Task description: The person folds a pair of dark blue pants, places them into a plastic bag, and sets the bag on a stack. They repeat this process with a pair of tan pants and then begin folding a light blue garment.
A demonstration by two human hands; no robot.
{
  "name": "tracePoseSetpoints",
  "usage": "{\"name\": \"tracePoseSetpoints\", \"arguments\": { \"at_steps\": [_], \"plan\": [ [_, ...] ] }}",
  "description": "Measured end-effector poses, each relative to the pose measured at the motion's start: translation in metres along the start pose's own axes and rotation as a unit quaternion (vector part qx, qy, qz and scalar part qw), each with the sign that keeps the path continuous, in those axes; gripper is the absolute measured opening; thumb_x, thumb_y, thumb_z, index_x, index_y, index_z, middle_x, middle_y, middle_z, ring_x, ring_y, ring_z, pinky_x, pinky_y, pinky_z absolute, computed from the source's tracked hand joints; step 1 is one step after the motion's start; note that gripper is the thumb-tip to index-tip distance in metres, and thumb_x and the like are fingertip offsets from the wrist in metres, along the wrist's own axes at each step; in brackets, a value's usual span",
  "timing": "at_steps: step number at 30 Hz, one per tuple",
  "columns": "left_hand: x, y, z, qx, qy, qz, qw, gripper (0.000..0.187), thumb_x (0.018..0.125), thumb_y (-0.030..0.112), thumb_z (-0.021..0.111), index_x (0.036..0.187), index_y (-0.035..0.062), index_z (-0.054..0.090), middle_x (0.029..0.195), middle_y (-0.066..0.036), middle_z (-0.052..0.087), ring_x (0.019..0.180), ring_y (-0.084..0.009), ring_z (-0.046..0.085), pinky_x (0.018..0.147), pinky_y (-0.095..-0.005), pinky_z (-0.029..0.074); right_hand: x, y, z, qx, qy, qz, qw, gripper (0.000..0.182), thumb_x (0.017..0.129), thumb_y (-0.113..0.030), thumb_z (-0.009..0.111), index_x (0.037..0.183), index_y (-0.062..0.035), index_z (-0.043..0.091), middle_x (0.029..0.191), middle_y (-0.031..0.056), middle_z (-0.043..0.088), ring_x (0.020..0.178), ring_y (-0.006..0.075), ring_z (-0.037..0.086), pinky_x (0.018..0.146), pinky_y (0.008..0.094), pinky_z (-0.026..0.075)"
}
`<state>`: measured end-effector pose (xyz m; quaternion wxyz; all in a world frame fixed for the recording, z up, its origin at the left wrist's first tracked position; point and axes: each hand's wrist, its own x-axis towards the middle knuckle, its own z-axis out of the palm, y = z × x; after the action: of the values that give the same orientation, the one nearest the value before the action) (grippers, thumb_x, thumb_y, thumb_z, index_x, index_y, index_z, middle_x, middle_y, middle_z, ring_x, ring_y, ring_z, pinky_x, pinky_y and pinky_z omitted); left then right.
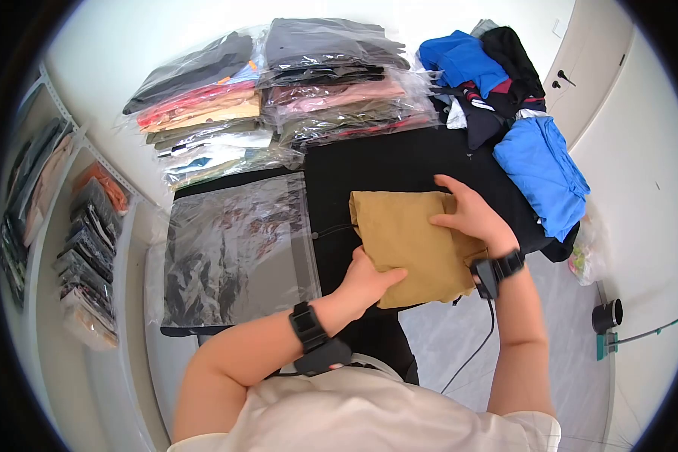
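A folded tan garment point(410, 245) lies near the front edge of the black-covered table, its lower right part reaching over the edge. My left hand point(369, 282) is closed on its near left side, thumb on top of the cloth and the other fingers partly hidden. At the far right corner, my right hand point(471, 215) is open. Its thumb rests on the cloth, while the forefinger stretches past the far edge, apart from the thumb. Left of the garment, a clear plastic bag point(237, 252) is spread flat.
Stacks of bagged folded clothes point(339, 83) stand at the back. Dark and blue clothes point(463, 64) are heaped at the back right, with a light blue garment point(542, 173) at the right edge. Shelves point(75, 158) with bagged clothes line the left. A cable point(471, 354) hangs from my right wrist.
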<state>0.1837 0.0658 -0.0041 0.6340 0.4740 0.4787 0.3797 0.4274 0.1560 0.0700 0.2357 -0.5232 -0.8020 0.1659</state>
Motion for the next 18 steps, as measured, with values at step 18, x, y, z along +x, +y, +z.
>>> {"name": "tracePoseSetpoints", "arguments": {
  "at_steps": [18],
  "plan": [
    [-0.004,0.029,-0.049,-0.253,-0.039,-0.030,0.966,0.040,0.097,0.028,0.062,0.132,0.0074,0.057,0.131,-0.006,0.061,0.125,-0.0165,0.053,0.107,-0.0382,0.037,0.014,-0.009,-0.020,0.173,-0.164,0.145,0.960,0.032,0.083,-0.006,0.072,0.112,0.0056,0.063,0.092,0.0095,0.072,0.085,0.0153,0.068,0.080,0.0315,0.054]
  ]
}}
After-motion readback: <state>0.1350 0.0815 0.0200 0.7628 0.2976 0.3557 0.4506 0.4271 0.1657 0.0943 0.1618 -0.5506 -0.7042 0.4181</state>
